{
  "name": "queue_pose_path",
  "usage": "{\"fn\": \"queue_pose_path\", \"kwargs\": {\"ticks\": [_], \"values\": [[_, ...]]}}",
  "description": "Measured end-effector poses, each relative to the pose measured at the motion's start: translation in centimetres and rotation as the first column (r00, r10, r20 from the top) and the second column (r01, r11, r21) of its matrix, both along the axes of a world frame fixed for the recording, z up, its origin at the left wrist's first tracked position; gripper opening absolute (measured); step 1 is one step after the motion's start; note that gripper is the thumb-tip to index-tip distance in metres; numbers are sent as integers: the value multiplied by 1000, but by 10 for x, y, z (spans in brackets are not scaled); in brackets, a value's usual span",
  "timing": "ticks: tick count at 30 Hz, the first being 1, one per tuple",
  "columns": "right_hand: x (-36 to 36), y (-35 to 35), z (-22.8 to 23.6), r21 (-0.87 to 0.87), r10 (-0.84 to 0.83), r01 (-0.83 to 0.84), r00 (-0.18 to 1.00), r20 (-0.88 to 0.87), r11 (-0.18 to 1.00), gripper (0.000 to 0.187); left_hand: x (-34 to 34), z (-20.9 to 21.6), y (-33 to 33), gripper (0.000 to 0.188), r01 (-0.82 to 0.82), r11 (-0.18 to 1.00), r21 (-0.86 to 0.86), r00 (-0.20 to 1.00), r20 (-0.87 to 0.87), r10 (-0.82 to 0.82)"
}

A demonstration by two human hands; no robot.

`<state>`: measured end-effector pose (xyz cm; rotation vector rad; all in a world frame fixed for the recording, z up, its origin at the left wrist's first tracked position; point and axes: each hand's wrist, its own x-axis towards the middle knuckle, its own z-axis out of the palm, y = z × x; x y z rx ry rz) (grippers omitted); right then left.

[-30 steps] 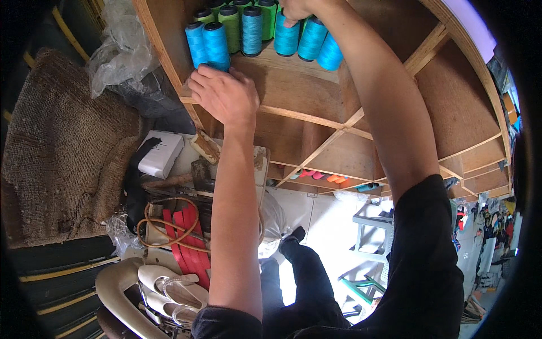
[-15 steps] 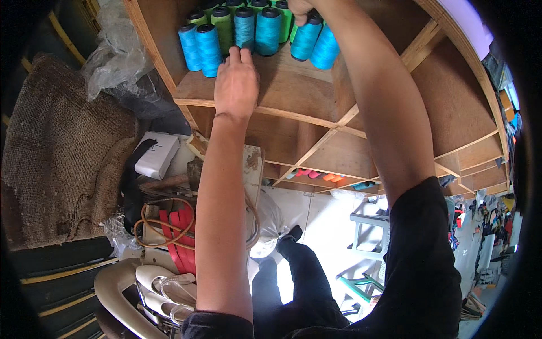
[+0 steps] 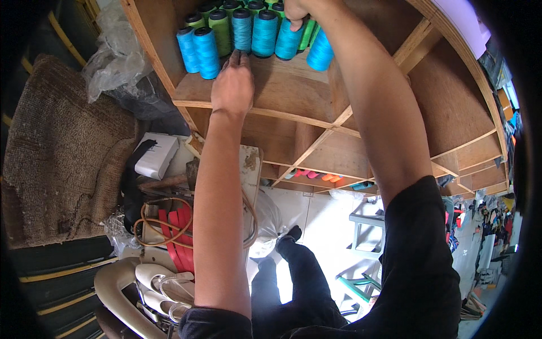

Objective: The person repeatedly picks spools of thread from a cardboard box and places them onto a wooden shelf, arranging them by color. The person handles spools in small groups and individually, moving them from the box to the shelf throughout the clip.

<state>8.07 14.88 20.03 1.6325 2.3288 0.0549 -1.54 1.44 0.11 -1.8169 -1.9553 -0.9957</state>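
Observation:
Spools of thread stand upright in rows inside a wooden shelf compartment, blue ones in front and green ones (image 3: 219, 33) behind. My right hand (image 3: 299, 10) reaches over from above and grips the top of a blue thread spool (image 3: 288, 42); part of the hand is cut off by the upper edge. Another blue spool (image 3: 320, 52) stands beside it, partly behind my right forearm. My left hand (image 3: 234, 87) rests low at the front, its fingers stretched toward the base of a blue spool (image 3: 241, 33). Its thumb is hidden.
The wooden shelf (image 3: 305, 116) has more compartments below, one with pink and orange spools (image 3: 320, 176). At left are a brown mat (image 3: 62, 152), plastic wrapping (image 3: 116, 53), a white box (image 3: 157, 155) and light-coloured sandals (image 3: 164, 288). A grey stool (image 3: 367, 226) stands on the floor.
My right hand has moved the gripped blue spool left, closer to its neighbour in the row, and green spools now show in the gap. My left hand has shifted slightly left and down.

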Motion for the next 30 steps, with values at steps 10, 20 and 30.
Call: {"fn": "queue_pose_path", "kwargs": {"ticks": [10, 20, 30], "values": [[24, 68, -9, -53, -65, 67, 997, 35, 996, 15, 20, 9, 4, 40, -21, 993, -115, 1000, 12, 23], [39, 53, -50, 274, -51, 217, 860, -508, 937, 16, 16, 7, 10, 23, -150, 971, -184, 972, -209, 110], [25, 26, -26, -3, -158, 164, 943, -291, 986, 10, 23, 21, 2, 24, -168, 932, -321, 975, -196, 108]]}}
